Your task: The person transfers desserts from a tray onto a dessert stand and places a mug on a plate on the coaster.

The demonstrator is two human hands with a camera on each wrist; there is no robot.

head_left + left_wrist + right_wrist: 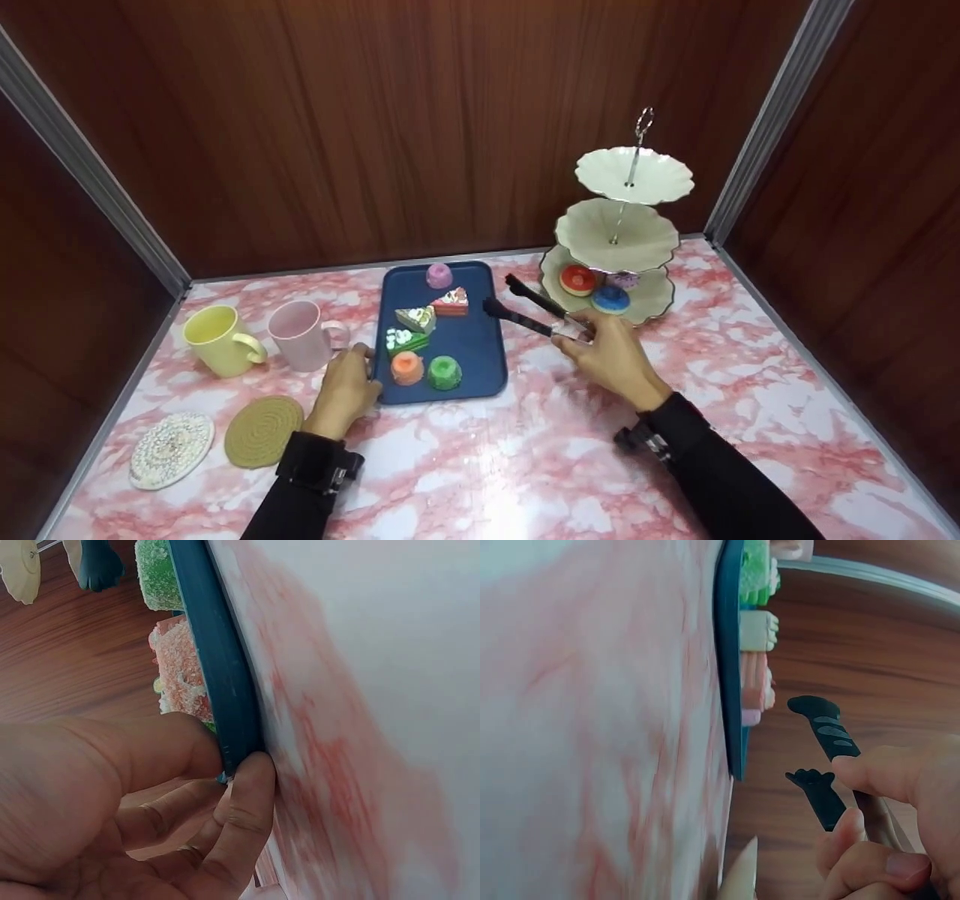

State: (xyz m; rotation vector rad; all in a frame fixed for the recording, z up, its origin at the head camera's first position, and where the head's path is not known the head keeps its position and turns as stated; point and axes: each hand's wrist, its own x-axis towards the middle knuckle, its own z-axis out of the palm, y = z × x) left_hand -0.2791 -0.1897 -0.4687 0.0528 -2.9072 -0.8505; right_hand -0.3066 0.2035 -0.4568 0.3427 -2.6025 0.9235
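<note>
My left hand [346, 386] pinches the left edge of a dark blue tray [480, 360], thumb on the rim and a finger below it in the left wrist view. On the tray lie three toy cake slices, among them a green one [407, 343], plus an orange [407, 368], a green [445, 373] and a pink dome-shaped sweet [439, 275]. My right hand [611, 354] holds black-tipped tongs [529, 322] between the tray and a tiered stand; their tips are apart with nothing between them. Red [577, 280], blue [611, 299] and partly hidden purple doughnuts [622, 279] sit on the stand's bottom plate.
The three-tier stand [619, 236] rises at the back right. At left are a yellow mug [223, 341] and a pink mug [300, 335], the latter close to my left hand. A tan coaster [264, 431] and a white patterned coaster [172, 451] lie in front of them.
</note>
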